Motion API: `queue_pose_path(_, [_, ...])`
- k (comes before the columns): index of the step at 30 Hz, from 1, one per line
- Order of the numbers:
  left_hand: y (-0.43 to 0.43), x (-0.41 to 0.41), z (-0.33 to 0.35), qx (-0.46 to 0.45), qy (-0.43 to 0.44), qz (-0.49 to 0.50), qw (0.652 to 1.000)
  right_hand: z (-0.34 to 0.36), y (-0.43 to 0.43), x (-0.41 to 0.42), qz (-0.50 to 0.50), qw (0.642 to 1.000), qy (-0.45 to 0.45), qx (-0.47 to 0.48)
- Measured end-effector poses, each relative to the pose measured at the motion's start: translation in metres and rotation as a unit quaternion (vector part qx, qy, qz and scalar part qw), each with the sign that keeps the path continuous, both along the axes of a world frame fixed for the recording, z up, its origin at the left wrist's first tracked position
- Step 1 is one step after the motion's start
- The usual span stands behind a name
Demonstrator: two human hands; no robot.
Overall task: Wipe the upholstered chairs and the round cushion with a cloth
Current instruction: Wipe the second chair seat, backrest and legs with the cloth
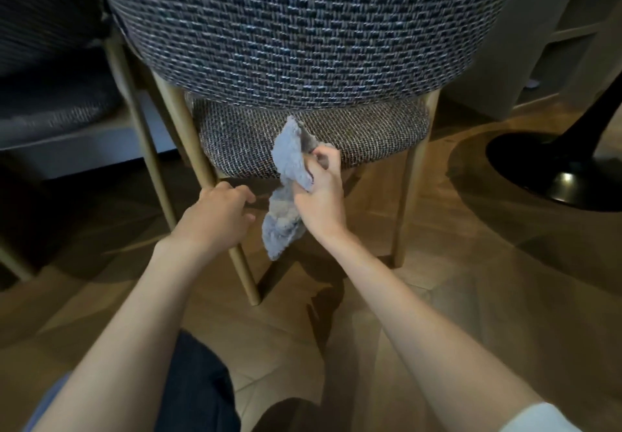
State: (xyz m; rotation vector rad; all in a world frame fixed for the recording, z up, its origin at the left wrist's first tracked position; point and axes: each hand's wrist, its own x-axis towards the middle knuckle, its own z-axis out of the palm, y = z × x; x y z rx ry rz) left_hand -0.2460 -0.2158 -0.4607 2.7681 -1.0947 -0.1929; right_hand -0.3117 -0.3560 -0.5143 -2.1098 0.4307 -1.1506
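A chair with blue-grey woven upholstery fills the view from behind: its curved backrest (303, 27) on top, its seat pad (370, 132) below. My right hand (319, 196) grips a crumpled light grey-blue cloth (289, 162) just behind the seat's rear edge; the cloth's upper end touches the seat and its lower end hangs down. My left hand (215, 216) curls round the chair's left rear wooden leg (188, 135) below the seat.
A second dark upholstered chair (50, 61) stands at the left, close to this one. A black table pedestal base (555, 169) sits on the wooden floor (471, 280) at the right. My knee in dark trousers (198, 384) is at the bottom.
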Motion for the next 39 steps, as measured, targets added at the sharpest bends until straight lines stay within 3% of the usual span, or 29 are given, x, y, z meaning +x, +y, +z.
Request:
queue_pose_path(3, [-0.002, -0.004, 0.004, -0.079, 0.031, 0.040, 0.996, 0.005, -0.006, -0.011, -0.016, 1.000, -0.019, -0.012])
queue_pose_path(7, [-0.022, -0.018, 0.002, -0.131, 0.015, 0.009, 0.991, 0.015, -0.045, -0.039, -0.204, 0.974, -0.099, 0.017])
queue_pose_path(10, [-0.036, -0.021, 0.003, -0.168, -0.001, 0.018, 0.986, 0.018, -0.088, -0.063, -0.271, 0.958, -0.062, 0.070])
queue_pose_path(14, [-0.038, -0.012, -0.001, -0.113, 0.011, 0.060, 0.992, 0.011, -0.102, -0.063, -0.204, 0.974, 0.025, 0.091])
queue_pose_path(17, [-0.032, -0.003, -0.003, -0.058, 0.029, 0.081, 0.995, 0.009, -0.081, -0.047, -0.188, 0.980, 0.032, 0.059])
queue_pose_path(20, [-0.025, 0.004, 0.001, -0.061, 0.048, 0.085, 0.993, 0.009, -0.053, -0.033, -0.175, 0.984, 0.032, 0.030])
queue_pose_path(26, [-0.005, 0.017, 0.011, -0.035, 0.086, 0.095, 0.991, 0.004, 0.012, -0.001, -0.053, 0.997, 0.045, 0.009])
queue_pose_path(30, [0.007, 0.028, 0.018, -0.125, 0.094, 0.107, 0.982, 0.003, 0.023, 0.003, 0.033, 0.996, 0.080, 0.014])
queue_pose_path(34, [0.001, 0.018, 0.022, -0.265, 0.306, 0.087, 0.910, 0.009, 0.018, -0.006, 0.194, 0.963, 0.147, 0.113])
queue_pose_path(35, [-0.001, 0.013, 0.021, -0.286, 0.324, 0.066, 0.899, 0.011, 0.011, -0.008, 0.207, 0.957, 0.159, 0.128])
queue_pose_path(36, [-0.005, 0.010, 0.019, -0.295, 0.305, 0.044, 0.904, 0.013, 0.003, -0.009, 0.206, 0.956, 0.164, 0.129])
queue_pose_path(39, [-0.016, 0.006, 0.007, -0.283, 0.093, 0.011, 0.955, 0.011, -0.006, -0.010, 0.165, 0.973, 0.142, 0.071])
